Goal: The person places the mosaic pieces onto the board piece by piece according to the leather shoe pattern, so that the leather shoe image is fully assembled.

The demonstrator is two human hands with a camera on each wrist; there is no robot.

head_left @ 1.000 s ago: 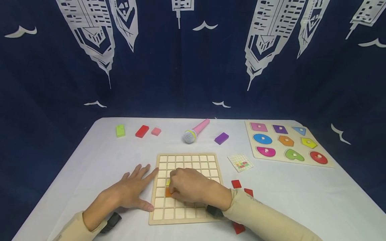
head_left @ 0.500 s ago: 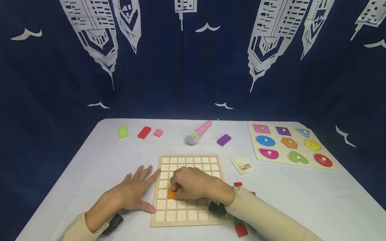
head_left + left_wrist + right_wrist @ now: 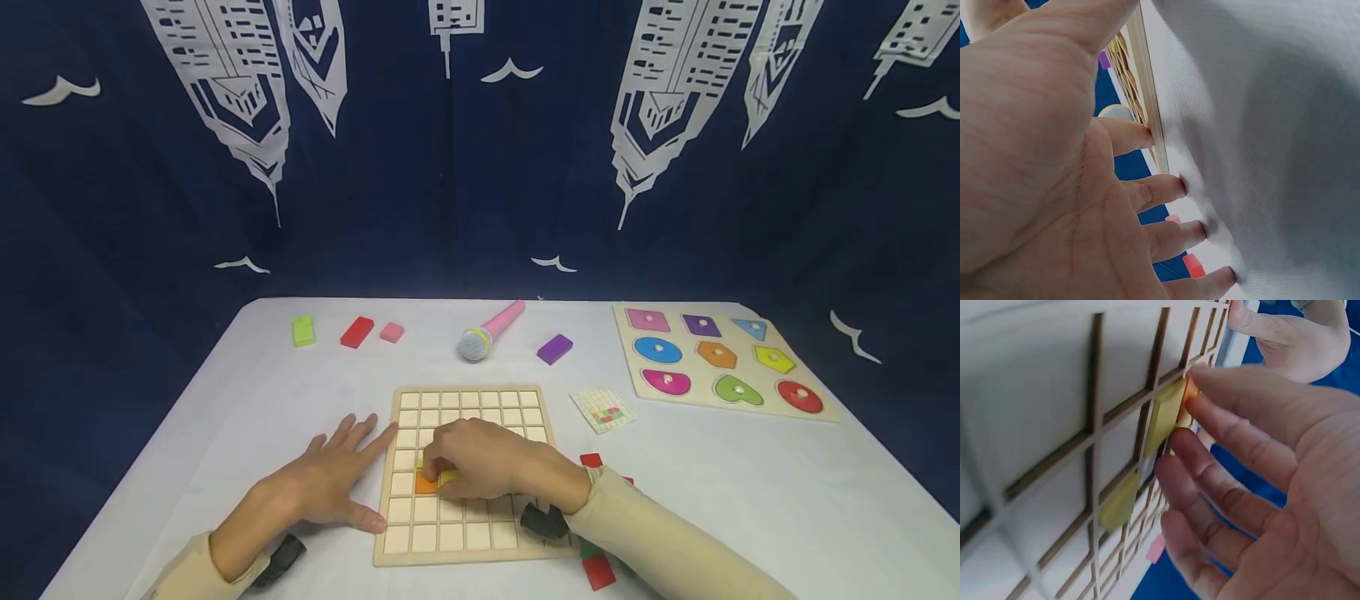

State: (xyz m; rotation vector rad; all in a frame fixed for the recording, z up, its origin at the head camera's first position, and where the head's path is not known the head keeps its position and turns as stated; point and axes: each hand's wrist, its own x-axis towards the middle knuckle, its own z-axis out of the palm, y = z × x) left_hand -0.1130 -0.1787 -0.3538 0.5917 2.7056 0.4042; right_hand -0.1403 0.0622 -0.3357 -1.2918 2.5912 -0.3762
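A wooden grid board (image 3: 424, 538) lies before me on the white table. Fingers spread, my left hand (image 3: 330, 477) rests on the cloth at the board's left side, thumb and index fingertip at its edge. My right hand (image 3: 483, 458) is over the grid and pinches a yellow tile (image 3: 447, 476) between thumb and fingers. Right beside that tile an orange tile (image 3: 425, 483) sits in a cell. In the right wrist view another yellow tile (image 3: 1119, 503) lies farther along the grid. My right hand hides several middle cells.
Red tiles (image 3: 598, 573) and a green tile (image 3: 590, 547) lie right of the board, partly under my sleeve. A pattern card (image 3: 603, 409), a shape puzzle (image 3: 720, 367), a toy microphone (image 3: 487, 332), a purple block (image 3: 555, 349) and a red block (image 3: 357, 332) lie farther back.
My right fingers have shifted slightly right over the grid, so more of the yellow tile shows between them. The left hand keeps its place; the whole view shifts a little.
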